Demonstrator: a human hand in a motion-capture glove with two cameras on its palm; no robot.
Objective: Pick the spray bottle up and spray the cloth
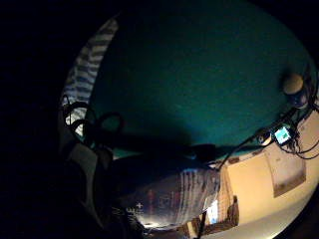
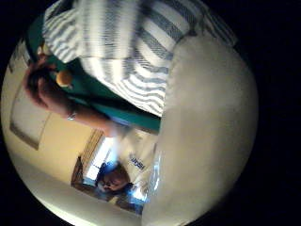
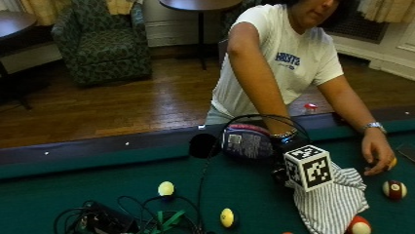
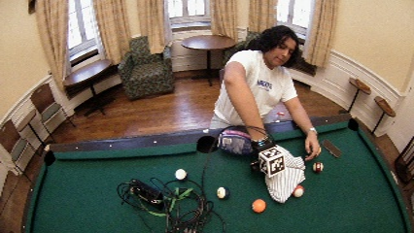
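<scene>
Green felt bench [image 3: 78,180] carries the striped cloth [image 3: 334,204], and my gloved hand [image 3: 283,146] sits just beside it. I can't tell what the grip is doing. A white body [image 2: 207,132], perhaps the bottle, fills the thumb-side view; triggering unconfirmed risks missing the cloth.

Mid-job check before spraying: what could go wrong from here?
The striped cloth lies bunched on the green felt, so mist may wet the felt. The bare hand rests beside the cloth and could catch spray. A red-striped ball lies close by and could be knocked.
</scene>
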